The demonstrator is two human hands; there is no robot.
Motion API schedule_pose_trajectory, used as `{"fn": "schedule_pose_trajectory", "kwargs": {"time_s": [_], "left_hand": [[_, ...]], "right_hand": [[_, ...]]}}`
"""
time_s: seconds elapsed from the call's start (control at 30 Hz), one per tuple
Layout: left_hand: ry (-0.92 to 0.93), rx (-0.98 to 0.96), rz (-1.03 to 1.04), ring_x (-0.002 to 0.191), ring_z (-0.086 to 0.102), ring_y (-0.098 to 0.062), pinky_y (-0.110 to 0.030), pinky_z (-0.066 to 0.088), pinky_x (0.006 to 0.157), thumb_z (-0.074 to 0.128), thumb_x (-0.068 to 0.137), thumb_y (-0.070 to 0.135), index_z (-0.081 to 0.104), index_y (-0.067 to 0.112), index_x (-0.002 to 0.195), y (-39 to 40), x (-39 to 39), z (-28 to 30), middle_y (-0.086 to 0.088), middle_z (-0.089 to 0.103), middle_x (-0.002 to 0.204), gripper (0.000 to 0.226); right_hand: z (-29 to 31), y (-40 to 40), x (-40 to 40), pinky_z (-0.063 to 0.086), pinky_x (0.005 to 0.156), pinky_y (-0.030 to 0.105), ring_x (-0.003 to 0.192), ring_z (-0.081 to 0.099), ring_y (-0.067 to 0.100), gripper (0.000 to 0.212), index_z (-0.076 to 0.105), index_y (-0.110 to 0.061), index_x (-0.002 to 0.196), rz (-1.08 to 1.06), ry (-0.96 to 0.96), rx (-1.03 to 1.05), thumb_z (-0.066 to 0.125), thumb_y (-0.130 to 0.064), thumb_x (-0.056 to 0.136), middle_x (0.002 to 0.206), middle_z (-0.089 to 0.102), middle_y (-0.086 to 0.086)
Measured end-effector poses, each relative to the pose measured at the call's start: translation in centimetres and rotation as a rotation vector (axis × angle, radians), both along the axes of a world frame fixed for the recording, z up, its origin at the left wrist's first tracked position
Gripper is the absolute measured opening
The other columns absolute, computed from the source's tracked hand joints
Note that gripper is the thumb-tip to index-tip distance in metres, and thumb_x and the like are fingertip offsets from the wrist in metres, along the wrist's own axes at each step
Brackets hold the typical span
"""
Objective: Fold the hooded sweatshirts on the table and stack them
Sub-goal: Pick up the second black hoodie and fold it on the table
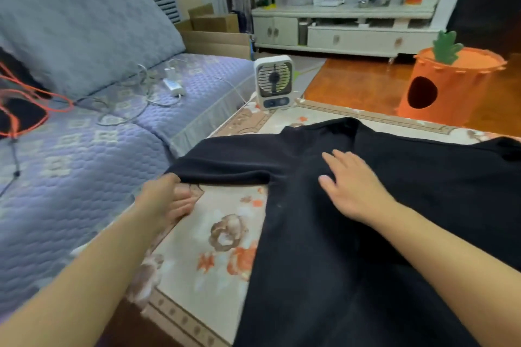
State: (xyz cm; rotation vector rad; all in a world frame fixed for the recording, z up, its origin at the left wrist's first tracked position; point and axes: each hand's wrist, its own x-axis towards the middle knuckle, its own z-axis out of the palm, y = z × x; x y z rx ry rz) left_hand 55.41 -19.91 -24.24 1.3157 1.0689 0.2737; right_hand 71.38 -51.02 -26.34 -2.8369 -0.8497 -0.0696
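Note:
A black hooded sweatshirt [352,248] lies spread over the floral cloth of the table [214,236]. Its left sleeve [234,160] stretches out toward the table's left edge. My left hand [166,200] grips the end of that sleeve, fingers curled under the cuff. My right hand [352,186] rests flat on the body of the sweatshirt near the shoulder, fingers straight and spread. The right part of the garment runs out of view.
A small white desk fan [273,82] stands at the table's far left corner. A blue quilted sofa [84,121] with white cables and a charger [173,84] runs along the left. An orange carrot-shaped felt house [448,84] sits on the wooden floor behind.

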Motion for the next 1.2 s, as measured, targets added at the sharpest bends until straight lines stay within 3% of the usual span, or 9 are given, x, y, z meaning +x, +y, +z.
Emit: {"fn": "schedule_pose_trajectory", "kwargs": {"time_s": [0.17,0.37,0.4,0.43,0.5,0.6,0.7,0.8,1.2], "left_hand": [[-0.217,-0.542,0.255,0.122,0.057,-0.042,-0.049,0.046,0.108,0.046,0.104,0.021,0.041,-0.005,0.133,4.8,1.3,0.8,-0.029,0.054,0.131,0.039],[-0.198,-0.413,0.390,0.144,0.042,-0.024,-0.034,0.050,0.088,0.032,0.109,0.023,0.031,0.010,0.156,5.9,7.3,1.0,-0.009,0.042,0.157,0.049],[-0.064,-0.307,0.383,0.137,0.049,-0.021,-0.035,0.050,0.089,0.033,0.109,0.023,0.040,0.011,0.153,6.2,8.0,0.8,-0.009,0.053,0.148,0.046],[-0.263,-0.646,0.592,0.119,0.062,-0.019,-0.034,0.052,0.082,0.040,0.107,0.022,0.054,0.014,0.142,6.4,8.4,0.7,-0.008,0.066,0.127,0.038],[-0.539,-0.735,0.678,0.086,0.067,-0.020,-0.031,0.055,0.065,0.054,0.103,0.017,0.068,0.014,0.119,7.0,8.4,0.4,-0.005,0.071,0.098,0.022],[-0.527,-0.526,0.515,0.108,0.062,-0.032,-0.025,0.057,0.080,0.052,0.104,0.011,0.057,-0.005,0.120,5.9,7.4,1.3,-0.023,0.063,0.117,0.023],[-0.555,-0.496,0.444,0.110,0.064,-0.030,-0.042,0.058,0.079,0.054,0.103,0.015,0.054,0.003,0.129,8.7,7.6,-1.1,-0.016,0.065,0.125,0.029],[-0.592,-0.487,0.398,0.109,0.066,-0.027,-0.038,0.058,0.068,0.049,0.105,0.015,0.055,0.003,0.131,10.7,7.3,-4.0,-0.015,0.067,0.126,0.030],[-0.694,-0.481,0.355,0.109,0.066,-0.031,-0.041,0.058,0.078,0.052,0.104,0.024,0.051,0.002,0.132,9.7,6.4,-4.4,-0.018,0.066,0.123,0.035]], "right_hand": [[-3.7,5.5,-2.4,0.008,0.126,0.038,0.155,0.005,0.017,0.067,0.016,-0.024,0.161,0.199,0.074,-0.018,0.027,-0.056,0.102,0.167,0.012,-0.008],[-4.6,4.8,-2.7,0.021,0.123,0.036,0.149,0.023,0.014,0.053,0.035,-0.031,0.155,0.327,0.010,0.079,0.031,-0.037,0.102,0.160,0.030,-0.016],[-4.7,4.7,-2.6,0.029,0.119,0.034,0.144,0.031,0.013,0.051,0.040,-0.029,0.152,0.318,0.000,0.160,0.040,-0.024,0.101,0.154,0.038,-0.016],[-4.6,4.7,-2.6,0.035,0.114,0.032,0.136,0.036,0.010,0.054,0.043,-0.028,0.148,0.267,0.031,0.262,0.044,-0.011,0.097,0.146,0.041,-0.017],[-4.2,4.5,-2.5,0.041,0.103,0.029,0.121,0.041,0.004,0.059,0.050,-0.031,0.136,0.109,0.159,0.449,0.041,0.004,0.088,0.128,0.045,-0.020],[-4.1,4.3,-2.5,0.043,0.089,0.026,0.101,0.045,0.004,0.045,0.063,-0.032,0.106,0.204,0.109,0.446,0.047,0.005,0.085,0.102,0.054,-0.021],[-4.3,4.2,-2.8,0.046,0.086,0.025,0.095,0.047,0.006,0.012,0.072,-0.032,0.100,0.350,0.027,0.368,0.065,-0.031,0.090,0.095,0.057,-0.021],[-4.5,4.1,-2.7,0.047,0.088,0.028,0.097,0.048,0.006,0.031,0.076,-0.035,0.105,0.411,0.026,0.320,0.061,-0.056,0.087,0.098,0.057,-0.022],[-3.2,5.4,-1.9,0.046,0.077,0.027,0.081,0.058,0.009,0.017,0.068,-0.027,0.076,0.053,0.292,0.641,0.067,-0.021,0.092,0.081,0.065,-0.011]]}}
